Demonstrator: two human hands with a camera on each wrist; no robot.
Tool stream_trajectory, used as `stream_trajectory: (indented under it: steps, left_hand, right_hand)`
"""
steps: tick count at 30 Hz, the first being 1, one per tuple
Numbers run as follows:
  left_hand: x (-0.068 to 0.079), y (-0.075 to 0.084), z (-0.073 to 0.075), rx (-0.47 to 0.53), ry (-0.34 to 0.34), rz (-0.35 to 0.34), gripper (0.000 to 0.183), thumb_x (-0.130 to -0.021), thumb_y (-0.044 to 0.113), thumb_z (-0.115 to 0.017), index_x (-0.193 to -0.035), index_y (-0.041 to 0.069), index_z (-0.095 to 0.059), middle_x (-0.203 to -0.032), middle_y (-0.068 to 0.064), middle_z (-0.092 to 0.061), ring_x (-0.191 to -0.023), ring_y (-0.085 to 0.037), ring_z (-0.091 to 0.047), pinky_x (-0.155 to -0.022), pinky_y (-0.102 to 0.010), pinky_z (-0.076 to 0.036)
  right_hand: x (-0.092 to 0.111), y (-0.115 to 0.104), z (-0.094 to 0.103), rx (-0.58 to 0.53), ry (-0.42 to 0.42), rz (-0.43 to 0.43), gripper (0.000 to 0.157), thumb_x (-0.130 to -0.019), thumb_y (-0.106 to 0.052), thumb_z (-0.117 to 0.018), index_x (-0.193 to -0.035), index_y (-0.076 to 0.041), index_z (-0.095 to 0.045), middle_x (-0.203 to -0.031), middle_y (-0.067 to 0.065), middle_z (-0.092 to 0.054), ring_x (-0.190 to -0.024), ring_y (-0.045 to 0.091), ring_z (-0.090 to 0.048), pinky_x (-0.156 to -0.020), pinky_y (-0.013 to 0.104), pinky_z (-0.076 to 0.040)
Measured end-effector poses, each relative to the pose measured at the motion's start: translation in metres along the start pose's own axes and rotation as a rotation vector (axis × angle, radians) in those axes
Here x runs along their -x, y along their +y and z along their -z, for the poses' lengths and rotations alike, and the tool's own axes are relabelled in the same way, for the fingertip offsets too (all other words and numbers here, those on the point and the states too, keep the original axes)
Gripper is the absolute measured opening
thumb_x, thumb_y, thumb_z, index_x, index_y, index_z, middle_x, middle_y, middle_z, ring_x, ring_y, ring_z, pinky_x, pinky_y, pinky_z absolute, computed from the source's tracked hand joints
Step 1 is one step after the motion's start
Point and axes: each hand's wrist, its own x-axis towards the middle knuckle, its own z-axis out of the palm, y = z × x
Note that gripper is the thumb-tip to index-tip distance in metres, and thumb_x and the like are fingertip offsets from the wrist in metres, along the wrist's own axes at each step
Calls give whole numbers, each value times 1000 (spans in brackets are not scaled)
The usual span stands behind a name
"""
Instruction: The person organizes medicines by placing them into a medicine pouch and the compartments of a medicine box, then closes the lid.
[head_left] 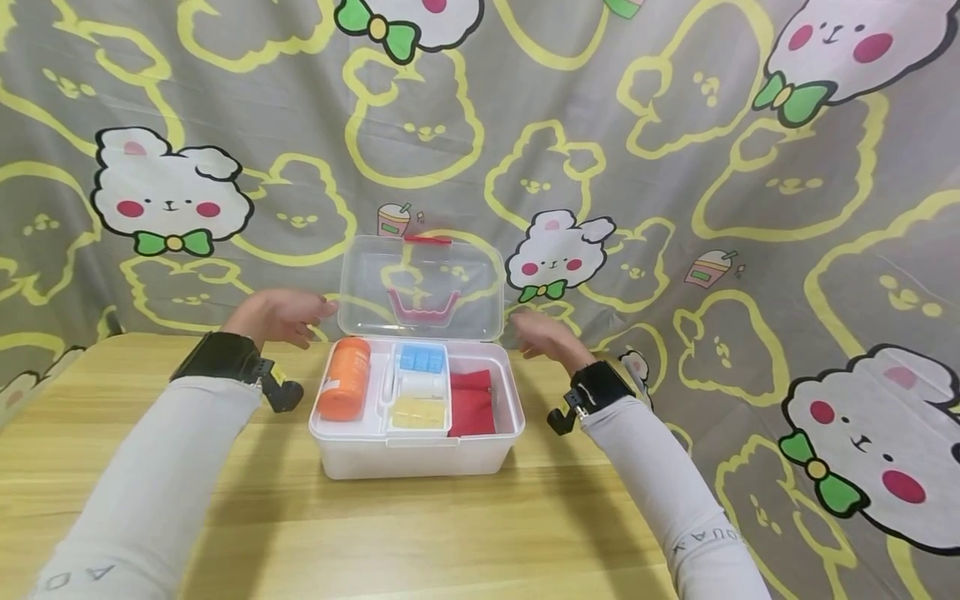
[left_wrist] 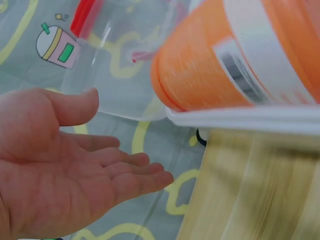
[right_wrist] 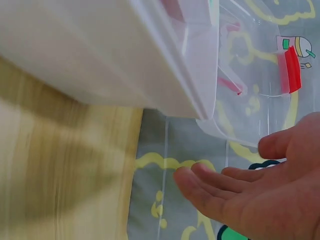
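A white plastic storage box [head_left: 416, 460] stands on the table, its clear lid [head_left: 367, 287] raised upright at the back. The lid carries a pink handle [head_left: 423, 315] and a red latch [head_left: 427, 240]. Inside the box lie an orange cylindrical container [head_left: 345, 379], a blue pill organizer [head_left: 422, 358], a white roll [head_left: 420, 385], a pale yellow packet [head_left: 418, 413] and a red pouch [head_left: 472, 404]. Near the lid's left side, my left hand [head_left: 281, 317] is held with fingers extended, touching nothing. My right hand [head_left: 547, 335] is beside the lid's right edge, its fingers loosely extended and holding nothing.
The wooden table [head_left: 360, 533] extends in front of the box and to both sides. Right behind it hangs a grey curtain [head_left: 315, 125] printed with rabbits and yellow outlines. The lid stands close to this curtain.
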Motion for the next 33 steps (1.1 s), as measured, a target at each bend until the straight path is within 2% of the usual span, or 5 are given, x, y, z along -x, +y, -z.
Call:
stream_trajectory:
  steps: [9, 12, 18, 25, 33]
  left_hand:
    - [-8, 11, -6, 158, -11, -71, 74, -111, 37, -25, -156, -5, 17, -164, -35, 7, -153, -52, -2, -125, -53, -16]
    - [-8, 14, -7, 228, 1, -63, 73, -112, 37, -24, -157, -5, 14, -164, -35, 1, -153, -51, -5, -125, -52, -17]
    - [-5, 15, -7, 335, 21, -50, 77, -111, 39, -23, -154, -3, 24, -162, -34, 14, -153, -50, 2, -126, -51, -12]
    - [-3, 13, -7, 320, 34, -108, 79, -107, 53, -16, -160, 1, 11, -164, -36, -1, -152, -52, -9, -125, -54, -14]
    - [1, 13, -2, 324, 43, -134, 110, -88, 82, -2, -159, -2, 12, -161, -40, -3, -151, -55, -10, -124, -57, -11]
  right_hand:
    - [-11, -17, -9, -351, -43, -43, 64, -109, -42, -30, -159, -3, -24, -157, 33, -32, -146, 46, -35, -122, 50, -29]
    - [-11, -20, -12, -426, -43, -47, 65, -108, -44, -32, -159, -6, -24, -157, 33, -33, -146, 46, -36, -123, 51, -28]
    - [-12, -17, -12, -522, -4, -29, 62, -107, -43, -36, -159, -11, -27, -154, 32, -35, -144, 42, -40, -121, 48, -33]
    - [-9, -18, -14, -611, 37, -7, 60, -107, -43, -36, -157, -9, -33, -152, 36, -35, -141, 45, -42, -120, 50, -33]
    - [-2, -22, -13, -744, 125, 3, 62, -108, -49, -32, -151, -6, -40, -149, 39, -38, -138, 48, -45, -116, 51, -38]
